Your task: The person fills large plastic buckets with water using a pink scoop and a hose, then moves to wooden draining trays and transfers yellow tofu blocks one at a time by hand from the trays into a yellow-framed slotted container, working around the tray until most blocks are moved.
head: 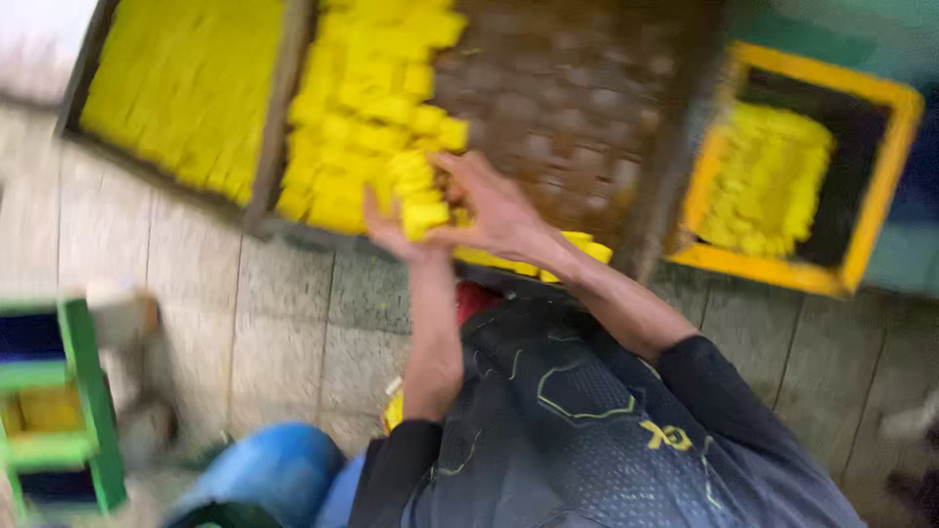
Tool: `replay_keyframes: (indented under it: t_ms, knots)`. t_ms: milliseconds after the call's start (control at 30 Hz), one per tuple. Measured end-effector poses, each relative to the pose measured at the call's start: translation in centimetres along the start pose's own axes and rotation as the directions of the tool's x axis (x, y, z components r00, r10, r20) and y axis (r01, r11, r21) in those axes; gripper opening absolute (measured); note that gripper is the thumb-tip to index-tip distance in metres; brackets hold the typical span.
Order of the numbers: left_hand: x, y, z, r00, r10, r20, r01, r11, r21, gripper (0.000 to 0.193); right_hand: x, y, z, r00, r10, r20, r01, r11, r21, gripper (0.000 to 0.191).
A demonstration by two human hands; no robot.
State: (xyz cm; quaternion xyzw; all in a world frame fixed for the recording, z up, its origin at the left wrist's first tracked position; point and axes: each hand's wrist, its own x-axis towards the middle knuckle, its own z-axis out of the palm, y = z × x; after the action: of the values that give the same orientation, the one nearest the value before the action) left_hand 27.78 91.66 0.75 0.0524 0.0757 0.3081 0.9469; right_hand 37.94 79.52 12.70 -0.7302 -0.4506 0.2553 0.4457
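Blocks of yellow, small and squarish with soft-looking edges, lie heaped in a pile (367,108) on the left half of a brown tray (577,108); motion blur stops us counting them, but there are dozens. Our left hand (389,227) and right hand (494,210) meet at the pile's lower right corner. Between them sits a short stack of yellow pieces (423,207), perhaps three or four, and both hands touch it: the left hand's fingers rise against its left side, the right hand's fingers curl over it from the right, thumb low. We cannot tell how firmly either hand closes on it.

The tray's bare part shows a dull brown surface marked in a grid of small squares. A thin row of more yellow pieces (548,256) runs along its near edge, under our right wrist.

To the left lies a second tray (186,88), packed with flat yellow strips laid close together like a sheet. To the right stands one yellow crate (885,176) with a dark inside, holding a loose mound of the same yellow pieces.

Both forearms are bare, with dark sleeves pushed up. The floor (284,323) is grey stone tile with plain joints. At the far left stands one green crate (83,391), and a smooth blue rounded shape (269,469) lies at the bottom edge.
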Motion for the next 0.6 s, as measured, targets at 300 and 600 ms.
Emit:
replay_keyframes:
  t_ms: [300,600]
  knots:
    - [-4.3,-9.0,5.4,0.942,-0.324,0.090,0.137,0.616,0.776,0.077,-9.9,10.3,0.8,0.951,0.216,-0.223,0.030,0.651,0.758,0.081]
    - [-7.0,-4.9,6.7,0.989,0.094,0.112,-0.127,0.181,0.975,0.037,-27.7,26.6,-21.9,0.712,0.359,-0.604,-0.508,0.856,-0.090,0.074]
